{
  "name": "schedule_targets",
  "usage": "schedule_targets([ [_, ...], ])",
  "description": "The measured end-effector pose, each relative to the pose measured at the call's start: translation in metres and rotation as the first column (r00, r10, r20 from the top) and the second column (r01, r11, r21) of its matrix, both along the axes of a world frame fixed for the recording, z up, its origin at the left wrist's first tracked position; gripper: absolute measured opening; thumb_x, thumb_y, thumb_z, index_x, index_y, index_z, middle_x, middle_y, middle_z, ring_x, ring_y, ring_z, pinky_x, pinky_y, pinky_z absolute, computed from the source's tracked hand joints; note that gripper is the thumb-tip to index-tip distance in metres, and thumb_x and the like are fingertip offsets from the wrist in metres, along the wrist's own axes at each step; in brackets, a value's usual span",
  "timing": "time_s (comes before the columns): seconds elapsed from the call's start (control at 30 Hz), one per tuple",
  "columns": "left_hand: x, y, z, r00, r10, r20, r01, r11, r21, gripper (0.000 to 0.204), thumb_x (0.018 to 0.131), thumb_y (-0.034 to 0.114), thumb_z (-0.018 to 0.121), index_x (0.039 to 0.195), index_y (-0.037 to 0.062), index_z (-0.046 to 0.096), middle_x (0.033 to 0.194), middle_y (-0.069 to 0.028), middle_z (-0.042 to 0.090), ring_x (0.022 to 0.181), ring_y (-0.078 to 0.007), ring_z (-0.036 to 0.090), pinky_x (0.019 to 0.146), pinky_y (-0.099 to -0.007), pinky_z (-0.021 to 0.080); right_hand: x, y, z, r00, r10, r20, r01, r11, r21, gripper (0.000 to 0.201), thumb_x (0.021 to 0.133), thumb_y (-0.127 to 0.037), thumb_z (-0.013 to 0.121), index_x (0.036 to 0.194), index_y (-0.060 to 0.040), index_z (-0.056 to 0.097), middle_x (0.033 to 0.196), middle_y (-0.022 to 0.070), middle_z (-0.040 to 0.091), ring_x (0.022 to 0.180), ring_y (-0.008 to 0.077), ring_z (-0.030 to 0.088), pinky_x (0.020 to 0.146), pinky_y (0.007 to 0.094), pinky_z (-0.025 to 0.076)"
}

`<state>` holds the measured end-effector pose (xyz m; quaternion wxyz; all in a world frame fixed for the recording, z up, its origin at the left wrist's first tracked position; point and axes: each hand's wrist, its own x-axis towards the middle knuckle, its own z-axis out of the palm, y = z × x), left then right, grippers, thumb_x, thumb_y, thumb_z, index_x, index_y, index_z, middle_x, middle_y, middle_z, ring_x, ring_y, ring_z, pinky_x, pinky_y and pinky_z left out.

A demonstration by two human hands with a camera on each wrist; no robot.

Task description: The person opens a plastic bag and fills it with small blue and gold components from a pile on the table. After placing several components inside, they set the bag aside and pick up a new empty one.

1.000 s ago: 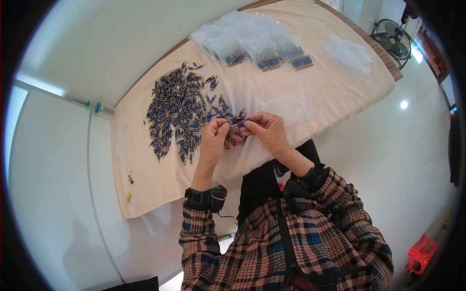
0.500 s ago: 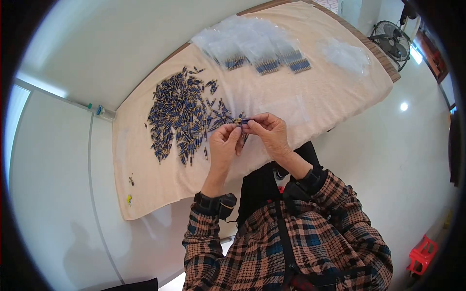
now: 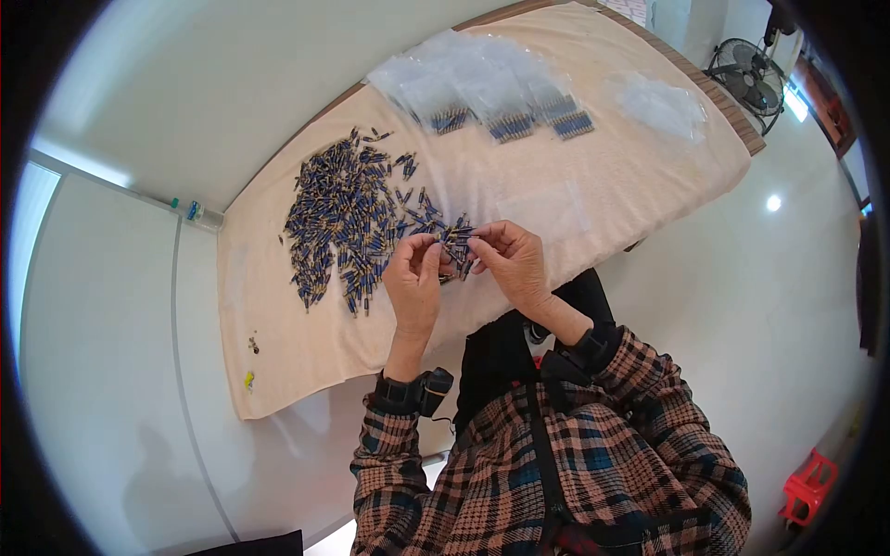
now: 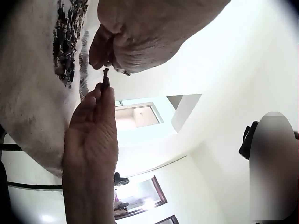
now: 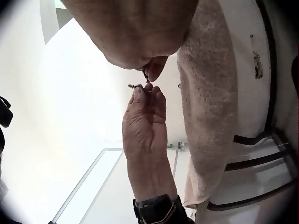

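Item: left hand, one. Grip drawn nearly closed, thumb against forefinger, pinching a slim part whose ribbed end pokes out past the fingertips.

Item: right hand, one. Grip likewise narrow, thumb and fingers pinching a second part, its tip pointing toward the left hand. From where I stand the two sets of fingertips are close together; whether the two parts touch, I cannot tell.

Item: loose parts, a great many, blue bodies with gold-coloured ends, heaped on the counter to the left of the hands. A thinner scatter runs from the heap up to the fingers, with several pieces lying just beyond and under them.

Item: clear bags, several, overlapping at the far side, with parts lined up in rows along their near ends.

Item: flat clear sheet or bag, one, just beyond the right hand.

Item: clear plastic, a loose pile, far right.

Item: cream cloth, one, spread beneath everything listed.

Item: small yellow object, one, near corner at left, close to some small dark bits.

Item: plaid sleeves, black bands at both wrists.
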<state>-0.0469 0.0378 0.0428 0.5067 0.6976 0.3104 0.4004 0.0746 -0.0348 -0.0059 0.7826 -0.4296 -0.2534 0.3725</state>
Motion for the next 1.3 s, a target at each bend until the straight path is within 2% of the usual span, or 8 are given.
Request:
schedule_targets([
  [0.2, -0.004, 0.0, 0.001, 0.952, -0.014, -0.306, 0.11, 0.948, 0.297, 0.009, 0.089, 0.002, 0.06, 0.096, -0.0036, 0.06, 0.079, -0.0058, 0.065, 0.066, -0.0083, 0.06, 0.059, -0.0222, 0.051, -0.006, -0.002, 0.006, 0.992, 0.021, 0.124, -0.012, 0.997, -0.078, 0.011, 0.087, -0.003, 0.065, 0.097, 0.0017, 0.062, 0.082, 0.0039, 0.066, 0.068, 0.0056, 0.062, 0.052, 0.0195, 0.052],
  [0.33, -0.007, 0.002, 0.001, 0.954, -0.132, -0.267, 0.139, 0.99, 0.007, 0.006, 0.087, 0.0, 0.062, 0.092, -0.0029, 0.062, 0.078, -0.0049, 0.065, 0.063, -0.0086, 0.06, 0.054, -0.0214, 0.05, -0.007, -0.001, 0.005, 0.995, 0.006, 0.097, 0.0, 0.998, -0.056, 0.011, 0.086, -0.005, 0.066, 0.094, 0.0021, 0.062, 0.079, 0.0036, 0.065, 0.067, 0.0055, 0.06, 0.051, 0.0191, 0.051],
  [0.43, -0.01, 0.007, 0.002, 0.935, -0.264, -0.236, 0.193, 0.939, -0.284, 0.008, 0.086, -0.001, 0.063, 0.093, -0.0023, 0.063, 0.079, -0.0057, 0.066, 0.062, -0.0092, 0.061, 0.052, -0.022, 0.05, -0.007, 0.0, 0.001, 0.99, 0.013, 0.143, -0.008, 0.999, -0.036, 0.011, 0.086, -0.005, 0.066, 0.094, 0.0017, 0.063, 0.079, 0.0036, 0.065, 0.066, 0.0054, 0.06, 0.053, 0.0197, 0.052],
  [0.6, -0.015, 0.011, 0.0, 0.906, -0.345, -0.243, 0.252, 0.904, -0.345, 0.008, 0.087, 0.001, 0.062, 0.094, -0.0031, 0.063, 0.08, -0.0061, 0.066, 0.062, -0.0105, 0.061, 0.052, -0.0231, 0.051, -0.003, -0.002, 0.001, 0.982, 0.047, 0.183, -0.039, 0.998, -0.048, 0.01, 0.086, -0.003, 0.066, 0.094, 0.0007, 0.063, 0.081, 0.0038, 0.066, 0.068, 0.0057, 0.061, 0.056, 0.021, 0.052],
  [0.73, -0.019, 0.01, -0.003, 0.935, -0.347, -0.07, 0.288, 0.861, -0.419, 0.011, 0.088, 0.003, 0.062, 0.097, -0.0036, 0.063, 0.08, -0.0068, 0.066, 0.061, -0.0116, 0.062, 0.053, -0.0236, 0.052, 0.001, -0.002, 0.0, 0.998, 0.027, 0.054, -0.027, 1.0, 0.01, 0.012, 0.086, -0.001, 0.066, 0.097, 0.001, 0.063, 0.086, 0.0042, 0.066, 0.071, 0.0073, 0.061, 0.06, 0.0211, 0.052],
  [0.9, -0.013, 0.005, -0.012, 0.972, -0.191, 0.133, 0.232, 0.849, -0.475, 0.01, 0.09, 0.005, 0.062, 0.095, -0.0031, 0.062, 0.079, -0.0085, 0.066, 0.063, -0.0136, 0.063, 0.056, -0.025, 0.054, -0.003, -0.004, 0.001, 0.997, 0.011, 0.071, -0.016, 0.997, 0.078, 0.01, 0.085, 0.001, 0.066, 0.095, 0.0009, 0.064, 0.09, 0.0054, 0.066, 0.076, 0.0076, 0.062, 0.062, 0.0206, 0.052],
  [1.0, -0.007, 0.002, -0.015, 0.964, -0.141, 0.226, 0.236, 0.847, -0.477, 0.008, 0.09, 0.005, 0.061, 0.094, -0.0016, 0.062, 0.079, -0.0081, 0.066, 0.064, -0.0139, 0.063, 0.059, -0.025, 0.053, -0.004, -0.006, 0.003, 0.958, -0.001, 0.286, -0.027, 0.995, 0.093, 0.009, 0.083, 0.003, 0.066, 0.092, 0.0016, 0.064, 0.092, 0.0061, 0.065, 0.079, 0.0079, 0.062, 0.066, 0.0207, 0.052],
  [1.3, -0.005, -0.008, -0.021, 0.938, -0.062, 0.342, 0.237, 0.835, -0.497, 0.005, 0.091, 0.007, 0.062, 0.092, 0.0022, 0.062, 0.077, -0.006, 0.065, 0.065, -0.0128, 0.06, 0.059, -0.0236, 0.05, -0.004, -0.006, 0.003, 0.933, 0.002, 0.36, -0.007, 1.0, 0.011, 0.008, 0.082, 0.003, 0.067, 0.089, 0.0022, 0.064, 0.088, 0.0045, 0.064, 0.077, 0.008, 0.062, 0.066, 0.0212, 0.052],
])
